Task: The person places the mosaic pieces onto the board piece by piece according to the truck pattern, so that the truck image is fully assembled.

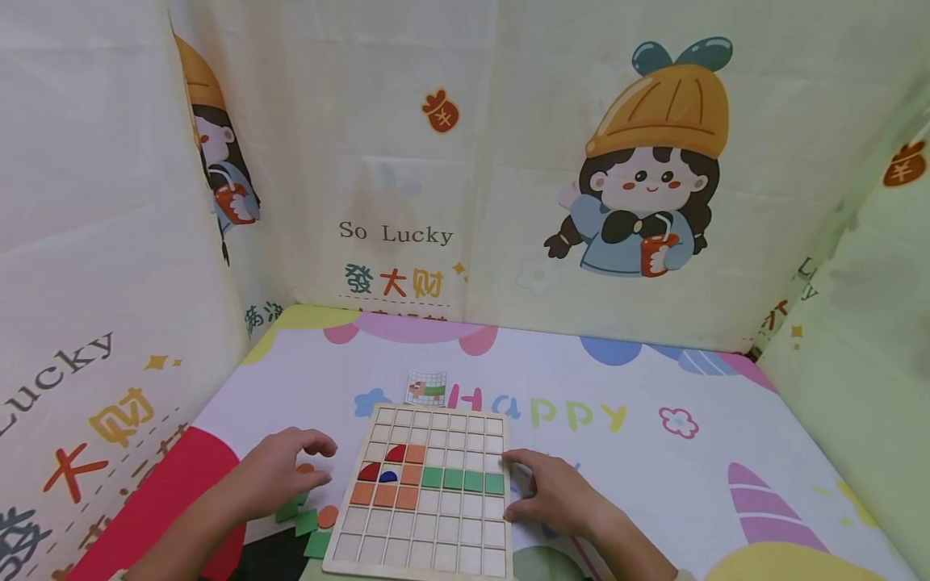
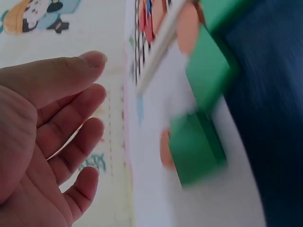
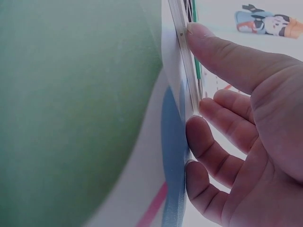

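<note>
A wooden grid board (image 1: 458, 532) lies on the table. Set in its cells are orange squares (image 1: 385, 495), red rounded pieces (image 1: 396, 453), a dark blue half-round piece (image 1: 388, 477) and a row of green squares (image 1: 462, 481). At the board's right edge, my right hand (image 1: 563, 492) touches the side with thumb and fingertips; the right wrist view shows its thumb (image 3: 201, 35) against that edge. My left hand (image 1: 279, 464) is left of the board, holding nothing, its fingers loosely bent. Near it lie loose green squares (image 2: 196, 149) and orange round pieces (image 1: 328, 516).
A small picture card (image 1: 425, 389) with a gridded drawing lies just beyond the board. Printed cloth walls (image 1: 508, 202) enclose the table's back and sides. A dark patch (image 1: 272, 557) is at the front left, beside a red shape (image 1: 182, 484).
</note>
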{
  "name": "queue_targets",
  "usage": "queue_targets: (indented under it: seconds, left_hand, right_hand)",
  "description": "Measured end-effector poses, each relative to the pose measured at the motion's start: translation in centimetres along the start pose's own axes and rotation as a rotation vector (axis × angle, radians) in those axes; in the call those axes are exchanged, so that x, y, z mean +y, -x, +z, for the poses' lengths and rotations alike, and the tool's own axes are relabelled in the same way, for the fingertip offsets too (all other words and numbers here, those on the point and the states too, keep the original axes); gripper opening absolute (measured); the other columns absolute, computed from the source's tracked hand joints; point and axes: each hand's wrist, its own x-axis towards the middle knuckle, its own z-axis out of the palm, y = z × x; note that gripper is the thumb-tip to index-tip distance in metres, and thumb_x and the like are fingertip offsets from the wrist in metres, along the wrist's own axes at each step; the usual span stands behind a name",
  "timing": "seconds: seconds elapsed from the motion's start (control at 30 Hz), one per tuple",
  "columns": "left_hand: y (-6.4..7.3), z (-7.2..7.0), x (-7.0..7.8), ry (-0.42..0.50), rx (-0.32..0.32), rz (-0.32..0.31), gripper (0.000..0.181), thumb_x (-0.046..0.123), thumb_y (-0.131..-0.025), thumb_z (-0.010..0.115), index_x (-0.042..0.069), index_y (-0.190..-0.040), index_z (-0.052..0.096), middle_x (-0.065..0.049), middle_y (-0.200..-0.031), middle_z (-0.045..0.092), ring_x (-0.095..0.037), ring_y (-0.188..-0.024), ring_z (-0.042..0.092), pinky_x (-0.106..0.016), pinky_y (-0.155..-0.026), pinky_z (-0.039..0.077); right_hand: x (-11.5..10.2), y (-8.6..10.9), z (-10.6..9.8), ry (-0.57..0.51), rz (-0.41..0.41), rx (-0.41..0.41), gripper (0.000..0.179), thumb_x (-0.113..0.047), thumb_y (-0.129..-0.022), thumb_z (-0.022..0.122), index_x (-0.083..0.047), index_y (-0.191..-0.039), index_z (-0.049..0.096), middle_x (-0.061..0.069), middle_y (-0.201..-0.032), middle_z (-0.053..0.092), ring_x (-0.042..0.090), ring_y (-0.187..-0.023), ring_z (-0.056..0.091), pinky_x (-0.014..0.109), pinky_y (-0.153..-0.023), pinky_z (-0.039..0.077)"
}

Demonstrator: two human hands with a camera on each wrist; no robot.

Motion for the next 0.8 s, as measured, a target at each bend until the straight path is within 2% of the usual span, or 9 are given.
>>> queue_targets:
  seconds: [0.13, 0.3, 0.4, 0.53, 0.8]
  left_hand:
    - [0.4, -0.8, -1.4, -0.025, -0.008, -0.044, 0.043, 0.02, -0.07, 0.091, 0.013, -0.108, 0.071, -0.001, -0.101, 0.064, -0.024, -0.099, 0.057, -0.035, -0.069, 0.058]
    - [0.7, -1.2, -2.6, -0.032, -0.033, -0.056, 0.044, 0.023, -0.069, 0.091, 0.014, -0.108, 0.071, -0.002, -0.102, 0.064, -0.024, -0.098, 0.057, -0.036, -0.071, 0.058]
    - [0.8, -1.1, -3.1, -0.048, -0.056, -0.069, 0.044, 0.024, -0.071, 0.09, 0.015, -0.109, 0.071, -0.001, -0.104, 0.064, -0.024, -0.1, 0.056, -0.039, -0.075, 0.058]
    - [1.0, -1.0, -3.7, -0.057, -0.083, -0.078, 0.05, 0.024, -0.067, 0.092, 0.012, -0.112, 0.071, -0.001, -0.106, 0.065, -0.024, -0.101, 0.057, -0.041, -0.077, 0.058]
    - [1.2, -0.7, -4.8, -0.03, -0.066, -0.089, 0.054, 0.021, -0.059, 0.095, 0.012, -0.106, 0.07, 0.0, -0.1, 0.063, -0.02, -0.094, 0.057, -0.036, -0.073, 0.059]
  right_hand:
    - [0.0, 0.0, 0.0, 0.002, 0.0, -0.001, 0.074, -0.035, -0.075, 0.087, -0.011, -0.138, 0.056, -0.004, -0.075, 0.052, 0.012, -0.067, 0.047, 0.03, -0.061, 0.039]
    - [-0.1, 0.0, 0.0, -0.001, 0.008, 0.0, 0.073, -0.034, -0.075, 0.087, -0.011, -0.137, 0.057, -0.003, -0.075, 0.052, 0.012, -0.067, 0.047, 0.03, -0.06, 0.039]
    - [0.0, 0.0, 0.1, -0.004, 0.013, -0.004, 0.073, -0.035, -0.076, 0.087, -0.011, -0.138, 0.057, -0.004, -0.076, 0.052, 0.013, -0.068, 0.047, 0.03, -0.061, 0.039]
    - [0.1, -0.1, 0.2, -0.002, 0.01, -0.005, 0.073, -0.036, -0.076, 0.087, -0.011, -0.138, 0.057, -0.005, -0.076, 0.053, 0.012, -0.068, 0.048, 0.03, -0.061, 0.04]
    - [0.2, -0.1, 0.3, -0.002, -0.005, 0.004, 0.073, -0.035, -0.076, 0.087, -0.011, -0.137, 0.057, -0.004, -0.073, 0.052, 0.01, -0.066, 0.047, 0.029, -0.06, 0.04]
